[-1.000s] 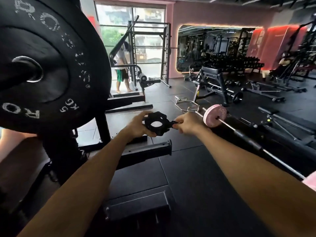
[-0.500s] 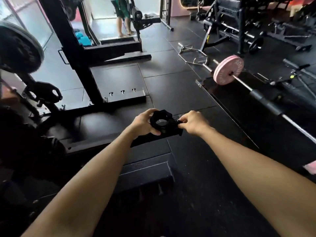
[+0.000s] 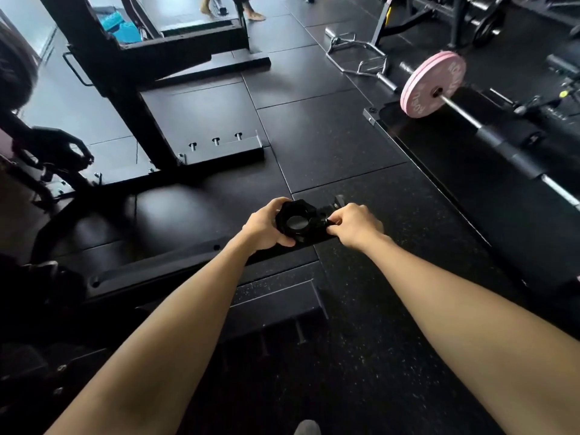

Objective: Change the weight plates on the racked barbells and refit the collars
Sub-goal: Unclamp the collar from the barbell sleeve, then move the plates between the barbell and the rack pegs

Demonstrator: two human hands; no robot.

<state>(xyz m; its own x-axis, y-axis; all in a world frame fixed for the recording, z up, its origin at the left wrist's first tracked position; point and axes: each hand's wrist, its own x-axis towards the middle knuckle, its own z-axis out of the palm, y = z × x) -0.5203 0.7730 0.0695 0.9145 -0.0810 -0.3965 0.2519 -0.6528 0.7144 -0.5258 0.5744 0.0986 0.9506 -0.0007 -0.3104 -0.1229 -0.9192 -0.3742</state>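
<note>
A black ring-shaped barbell collar [image 3: 295, 221] is held out in front of me above the floor. My left hand [image 3: 266, 226] wraps its left rim. My right hand [image 3: 353, 226] pinches the lever on its right side. At the far left edge a dark weight plate [image 3: 14, 64] shows only in part, with a second black collar [image 3: 58, 149] just below it. A barbell [image 3: 514, 158] with two pink plates [image 3: 433, 84] lies on the floor at the upper right.
The black rack's upright and base [image 3: 131, 120] stand to the left, with bolts on a foot plate [image 3: 219, 149]. A chrome handle bar [image 3: 357, 54] lies on the rubber floor behind. Another person's bare feet [image 3: 251, 14] show at the top. Teal items [image 3: 120, 25] sit behind the rack.
The view has tipped down from the racked plate to the floor. Both hands have kept hold of the collar and lowered with it.
</note>
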